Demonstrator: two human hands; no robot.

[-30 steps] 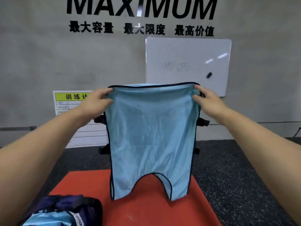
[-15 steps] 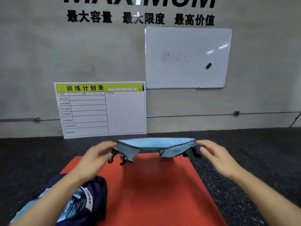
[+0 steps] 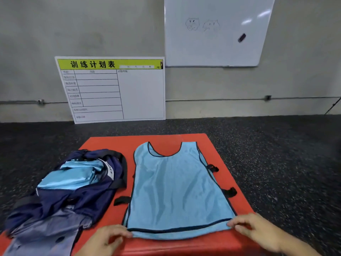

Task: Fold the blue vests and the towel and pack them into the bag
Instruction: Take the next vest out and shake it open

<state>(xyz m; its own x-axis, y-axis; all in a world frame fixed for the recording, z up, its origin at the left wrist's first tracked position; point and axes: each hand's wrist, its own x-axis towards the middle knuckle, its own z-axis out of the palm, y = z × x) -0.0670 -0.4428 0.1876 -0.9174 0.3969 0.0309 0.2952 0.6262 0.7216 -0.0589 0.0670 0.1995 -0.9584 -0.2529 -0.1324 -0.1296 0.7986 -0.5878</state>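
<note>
I am now pinching the near hem corners of the light blue vest [image 3: 177, 191] with my left hand [image 3: 108, 237] and right hand [image 3: 258, 231]. A second ago I was holding it up in the air; it is now lying flat, neck away from me, at the centre of the red mat [image 3: 217, 145]. It looks ready for folding. The navy bag [image 3: 77, 183], at the left of the frame, is already holding folded blue fabric.
</note>
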